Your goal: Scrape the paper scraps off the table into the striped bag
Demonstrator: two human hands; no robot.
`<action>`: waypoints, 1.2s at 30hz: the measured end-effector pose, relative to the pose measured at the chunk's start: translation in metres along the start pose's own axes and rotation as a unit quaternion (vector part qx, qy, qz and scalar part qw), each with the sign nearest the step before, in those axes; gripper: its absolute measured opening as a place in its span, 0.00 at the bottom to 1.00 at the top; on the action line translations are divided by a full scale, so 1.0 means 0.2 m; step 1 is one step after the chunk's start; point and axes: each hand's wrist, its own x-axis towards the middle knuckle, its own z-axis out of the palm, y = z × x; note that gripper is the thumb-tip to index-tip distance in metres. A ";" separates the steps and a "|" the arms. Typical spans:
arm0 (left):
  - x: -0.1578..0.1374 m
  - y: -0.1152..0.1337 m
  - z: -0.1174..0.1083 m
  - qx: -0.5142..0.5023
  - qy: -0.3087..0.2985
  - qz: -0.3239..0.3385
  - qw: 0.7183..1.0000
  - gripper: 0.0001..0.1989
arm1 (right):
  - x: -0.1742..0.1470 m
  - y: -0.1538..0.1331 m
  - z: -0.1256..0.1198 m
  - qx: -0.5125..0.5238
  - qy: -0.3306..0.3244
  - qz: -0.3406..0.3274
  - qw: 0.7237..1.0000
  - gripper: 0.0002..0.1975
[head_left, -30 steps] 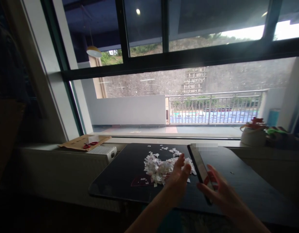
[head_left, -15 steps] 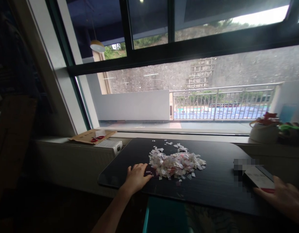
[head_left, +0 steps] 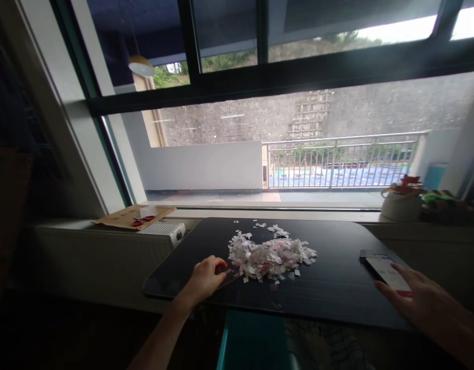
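- One heap of paper scraps (head_left: 273, 259) lies on our counter (head_left: 337, 288), its long axis running left to right.
- Our left hand (head_left: 206, 274) is nearer: the heap sits just right of its grip, with a dark card (head_left: 232, 276) between.
- Left grip: fingers curled toward the thumb at the card's edge; whether they pinch it, we cannot tell.
- Our right hand (head_left: 417, 290), well apart from the heap, grips a phone (head_left: 389, 275) between thumb and fingers.

Daylight through window (head_left: 260, 79), dim foreground, near-black lower left, hazy glare upper right
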 end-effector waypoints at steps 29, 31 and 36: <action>0.07 -0.06 0.25 -0.023 0.211 0.028 0.977 0.12 | -0.14 -0.75 0.39 0.285 -0.230 -0.039 0.930 0.13; 0.06 -0.05 0.27 -0.001 0.219 0.026 0.975 0.13 | -0.15 -0.77 0.37 0.248 -0.238 -0.059 0.937 0.13; 0.03 -0.01 0.30 0.037 0.246 0.025 0.968 0.18 | -0.16 -0.75 0.38 0.234 -0.258 -0.061 0.935 0.15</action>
